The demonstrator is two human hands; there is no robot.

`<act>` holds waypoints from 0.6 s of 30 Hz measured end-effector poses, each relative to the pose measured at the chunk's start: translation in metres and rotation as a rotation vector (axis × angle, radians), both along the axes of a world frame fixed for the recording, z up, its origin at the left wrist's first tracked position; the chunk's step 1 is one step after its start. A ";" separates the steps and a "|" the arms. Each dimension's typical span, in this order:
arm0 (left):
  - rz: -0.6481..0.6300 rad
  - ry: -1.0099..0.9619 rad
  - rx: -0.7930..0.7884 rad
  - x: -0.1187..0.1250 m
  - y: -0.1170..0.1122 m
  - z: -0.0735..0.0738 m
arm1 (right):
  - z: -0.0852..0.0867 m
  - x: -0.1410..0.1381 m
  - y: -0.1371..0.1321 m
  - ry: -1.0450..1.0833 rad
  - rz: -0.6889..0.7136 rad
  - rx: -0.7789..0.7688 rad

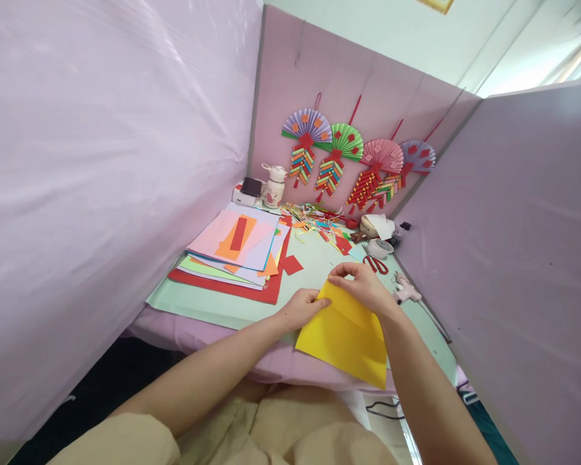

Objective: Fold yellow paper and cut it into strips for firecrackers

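Observation:
A yellow sheet of paper (pixel 343 339) lies folded over the near edge of the pale green table mat (pixel 212 307). My left hand (pixel 300 307) pinches the sheet's left edge near the top. My right hand (pixel 360 284) is closed on the upper fold, fingers pressed together at the top corner. Both hands touch the paper and sit close to each other.
A stack of coloured paper sheets (pixel 236 252) lies to the left. Red scissors (pixel 376 263), a tape roll (pixel 380 248), a glue gun (pixel 405 289) and paper scraps (pixel 314 226) lie behind the hands. Paper fan decorations (pixel 338 155) hang on the pink partition; a white mug (pixel 273 187) stands at the back.

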State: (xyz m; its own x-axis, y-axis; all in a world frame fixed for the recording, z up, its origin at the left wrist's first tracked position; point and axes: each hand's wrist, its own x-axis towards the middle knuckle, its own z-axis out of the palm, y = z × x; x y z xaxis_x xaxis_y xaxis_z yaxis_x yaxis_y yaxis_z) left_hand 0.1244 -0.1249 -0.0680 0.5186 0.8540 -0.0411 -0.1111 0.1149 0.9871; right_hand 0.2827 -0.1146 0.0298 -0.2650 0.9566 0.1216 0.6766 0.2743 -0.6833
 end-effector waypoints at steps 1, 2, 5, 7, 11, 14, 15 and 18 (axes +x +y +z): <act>0.023 0.007 0.007 0.000 0.000 0.000 | 0.000 0.001 -0.001 -0.013 0.008 0.013; 0.044 0.010 0.017 0.000 0.001 0.000 | 0.001 0.003 -0.002 -0.035 0.013 0.023; 0.071 -0.004 0.054 -0.002 0.002 0.000 | 0.005 0.009 -0.008 -0.159 0.004 0.019; 0.078 -0.016 0.077 -0.003 0.002 0.001 | 0.009 0.012 -0.013 -0.260 -0.018 -0.001; 0.074 -0.025 0.097 -0.004 0.000 0.002 | 0.014 0.015 -0.020 -0.380 -0.069 0.015; 0.066 -0.041 0.109 -0.003 0.000 0.000 | 0.013 0.015 -0.022 -0.402 -0.096 0.048; 0.064 -0.046 0.112 -0.003 0.001 -0.001 | 0.012 0.015 -0.022 -0.402 -0.105 0.053; 0.066 -0.051 0.121 -0.002 0.002 -0.005 | 0.008 0.016 -0.020 -0.392 -0.125 0.065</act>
